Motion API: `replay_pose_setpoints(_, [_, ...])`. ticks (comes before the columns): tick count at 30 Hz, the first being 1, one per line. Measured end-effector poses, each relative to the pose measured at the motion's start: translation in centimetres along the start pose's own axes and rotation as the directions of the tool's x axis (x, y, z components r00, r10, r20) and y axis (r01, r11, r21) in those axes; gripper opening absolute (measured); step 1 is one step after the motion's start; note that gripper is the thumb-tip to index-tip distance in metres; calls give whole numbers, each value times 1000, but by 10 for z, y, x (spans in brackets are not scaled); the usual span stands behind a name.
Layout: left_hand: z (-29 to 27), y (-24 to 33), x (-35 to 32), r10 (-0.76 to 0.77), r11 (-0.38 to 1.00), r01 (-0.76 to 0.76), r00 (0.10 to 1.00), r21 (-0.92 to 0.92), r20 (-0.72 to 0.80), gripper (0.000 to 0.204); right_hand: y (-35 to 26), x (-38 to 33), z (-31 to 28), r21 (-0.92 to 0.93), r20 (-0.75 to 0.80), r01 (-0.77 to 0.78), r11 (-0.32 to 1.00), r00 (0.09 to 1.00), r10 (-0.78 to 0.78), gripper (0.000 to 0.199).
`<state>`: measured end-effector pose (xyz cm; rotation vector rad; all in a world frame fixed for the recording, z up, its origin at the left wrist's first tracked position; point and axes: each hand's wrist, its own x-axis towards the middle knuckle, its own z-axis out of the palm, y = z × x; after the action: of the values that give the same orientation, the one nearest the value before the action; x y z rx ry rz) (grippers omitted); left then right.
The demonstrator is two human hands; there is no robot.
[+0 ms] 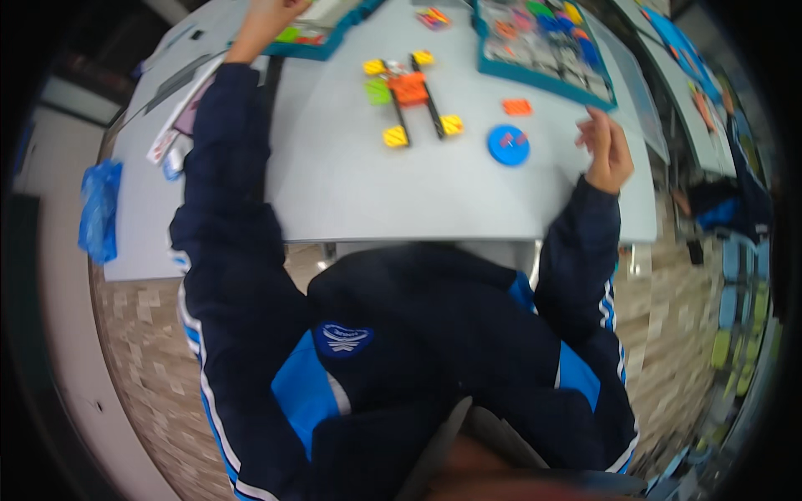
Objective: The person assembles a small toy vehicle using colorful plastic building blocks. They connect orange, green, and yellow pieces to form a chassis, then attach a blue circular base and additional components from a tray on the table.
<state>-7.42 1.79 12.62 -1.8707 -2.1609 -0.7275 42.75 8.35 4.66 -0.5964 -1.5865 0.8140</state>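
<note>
My left hand (266,25) reaches to the far left, over the edge of a teal tray (338,40) holding small coloured parts. Its fingertips run to the picture's upper rim, so whatever they may hold is hidden. On the right, my right hand (608,150) hovers by the table's side with fingers loosely bent and apart, nothing visible in it. Nearest to it are a blue disc (508,145) with small reddish pieces on top and a loose orange brick (517,107). Between the hands lies a building-block frame (409,88) with black beams, yellow corner blocks, an orange centre and a green block.
A second teal tray (547,77) of sorted coloured parts stands at the far right. A small colourful bundle (433,17) lies at the back. A blue plastic bag (100,210) hangs at the left table edge. Another person (725,200) is at a neighbouring table on the right.
</note>
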Motion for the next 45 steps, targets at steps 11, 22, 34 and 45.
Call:
replay_pose_setpoints(11, [43,273,-122,612,712,-661,750,-236,-251,23,-62,-27,16,243,495,-414,877,831,255,28])
replay_pose_setpoints(22, [110,266,-130,144,632,-206,979,-748,-148,31,3,12,-1,113,619,-317,942,763,183,17])
replay_pose_setpoints(34, [129,255,-130,157,680,-103,988,-726,8,18,26,26,14,-5,755,-27,1000,655,21,10])
replay_pose_setpoints(45, [128,256,-128,119,630,-43,992,-775,42,21,21,26,15,-24,747,183,983,657,-104,9])
